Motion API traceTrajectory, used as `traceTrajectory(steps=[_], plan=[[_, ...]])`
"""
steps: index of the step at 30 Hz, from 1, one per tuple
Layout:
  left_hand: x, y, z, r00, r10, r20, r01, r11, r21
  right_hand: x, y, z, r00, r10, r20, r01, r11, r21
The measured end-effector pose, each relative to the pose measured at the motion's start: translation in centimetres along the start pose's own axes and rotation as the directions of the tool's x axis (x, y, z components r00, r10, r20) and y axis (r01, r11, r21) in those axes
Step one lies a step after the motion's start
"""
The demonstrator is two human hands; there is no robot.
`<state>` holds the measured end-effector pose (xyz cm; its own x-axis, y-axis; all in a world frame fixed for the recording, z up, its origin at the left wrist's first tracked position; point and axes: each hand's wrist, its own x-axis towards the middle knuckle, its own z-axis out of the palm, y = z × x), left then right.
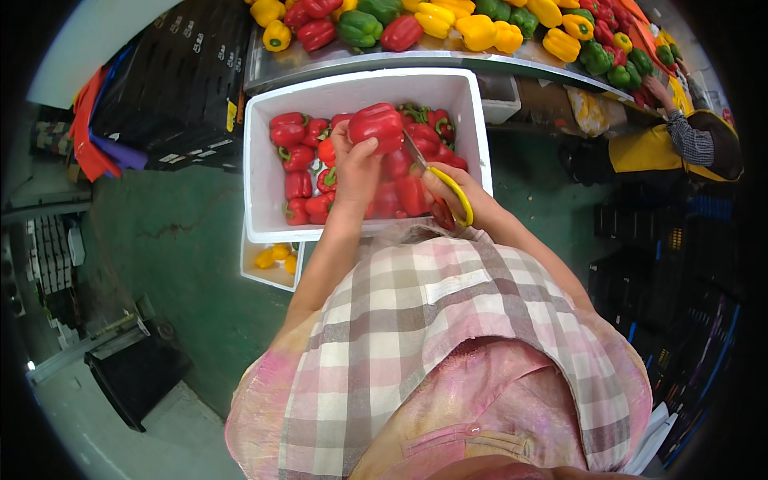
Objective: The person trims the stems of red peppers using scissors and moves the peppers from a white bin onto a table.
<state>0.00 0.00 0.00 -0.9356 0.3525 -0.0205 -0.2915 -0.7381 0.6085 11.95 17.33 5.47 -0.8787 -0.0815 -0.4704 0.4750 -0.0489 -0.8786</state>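
A large red bell pepper [378,126] is gripped in my left hand [357,170], above a white foam box [483,152]. In my right hand [458,189] is a pair of scissors [454,190] with yellow handles. Their blades point up and left, with the tips close by the held pepper's right side; I cannot tell whether they touch it. Under both hands, several red bell peppers [298,158] with green stems lie in the box. My hands and the held pepper hide part of them.
Beyond the box, a metal table [336,66] carries many red, yellow and green peppers [478,32]. A smaller white box [276,274] with yellow peppers sits below left. Black crates [180,72] are stacked at left. At far right, a co-worker [680,144] reaches onto the table.
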Motion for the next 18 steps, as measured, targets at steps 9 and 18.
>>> traceTrajectory(steps=[9, 18], plan=[[0.1, 0.2, -1.1, 0.999, -0.051, -0.006, 0.051, 0.997, 0.061, 1.2, 2.4, 0.0, 0.969, -0.224, -0.104, 0.191, 0.946, -0.262], [0.7, 0.6, -1.7, 0.969, -0.183, -0.166, 0.182, 0.983, -0.022, 0.6, 0.3, 0.5, 0.96, -0.276, -0.051, 0.24, 0.9, -0.363]])
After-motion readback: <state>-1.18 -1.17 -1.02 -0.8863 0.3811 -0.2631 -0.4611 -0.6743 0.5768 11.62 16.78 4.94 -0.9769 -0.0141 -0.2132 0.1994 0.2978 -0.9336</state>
